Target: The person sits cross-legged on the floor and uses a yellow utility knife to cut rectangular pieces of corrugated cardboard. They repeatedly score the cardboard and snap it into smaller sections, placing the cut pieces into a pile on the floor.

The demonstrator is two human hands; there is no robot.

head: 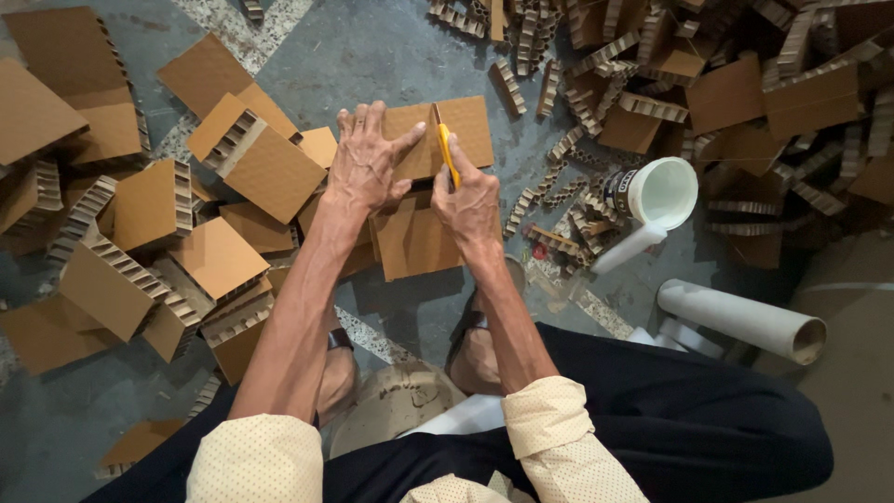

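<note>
Floor [391, 56]: grey concrete, worn, with speckled pale patches. Person is seated low over it, dark trousers, cream dotted sleeves rolled up, sandalled feet under the arms.

Left side: loose honeycomb cardboard blocks [149, 251], stacked and overlapping. Far right: big heap of narrow offcut strips [708, 74], some spilling toward centre. Right of the hands: white jug [656, 197] lying on its side. Near right: white tube [745, 321] on the floor.

Centre: board [466, 126] flat on another cardboard piece [414, 242], between the two piles. Left hand [365, 163] is spread flat on the board, fingers extended, pressing down. Right hand [468, 200] is clenched around a yellow knife [448, 149], blade end on the board's far edge, just beside the left thumb. Strips crowd the board's right edge.
</note>
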